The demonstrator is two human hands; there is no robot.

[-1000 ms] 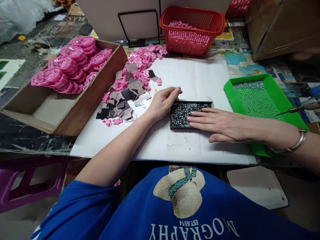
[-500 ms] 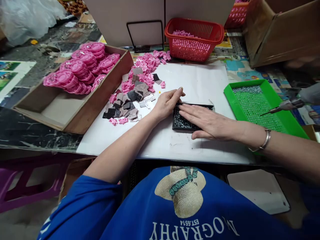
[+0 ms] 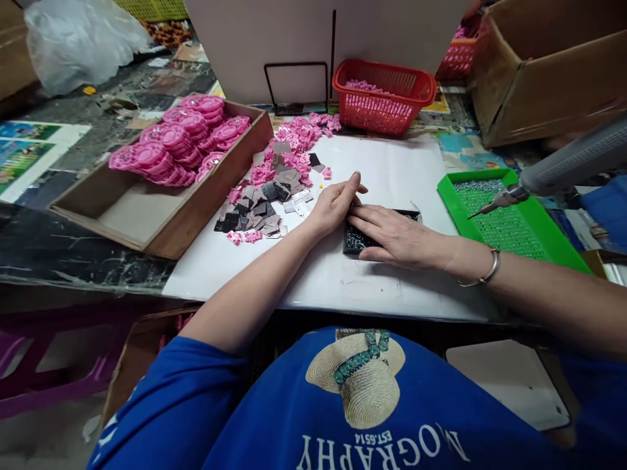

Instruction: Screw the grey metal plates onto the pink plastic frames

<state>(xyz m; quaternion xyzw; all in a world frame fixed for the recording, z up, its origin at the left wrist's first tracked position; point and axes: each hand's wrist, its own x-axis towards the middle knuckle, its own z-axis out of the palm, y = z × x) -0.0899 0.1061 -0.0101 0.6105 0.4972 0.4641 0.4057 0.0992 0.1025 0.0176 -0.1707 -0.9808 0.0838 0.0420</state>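
White sheeting [image 3: 421, 297] over the tabletop [image 3: 39, 235] bears a black tray [image 3: 349, 250] of small metal pieces [image 3: 357, 240] beneath the flat, loose fingers [image 3: 365, 215] of the right hand [image 3: 399, 238], and whether the left hand [image 3: 336, 203] grips its left end is hidden, but uneven pressure could tip it, scattering pieces.

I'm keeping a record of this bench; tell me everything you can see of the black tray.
The black tray is shallow, oblong and plastic-looking, with a low rim. It lies flat on the white sheet, left of the green tray. Small shiny metal pieces cover the part of its floor that shows. The right grip lies open across it, hiding much; the left grip is by its far left corner, touching or not I cannot tell.
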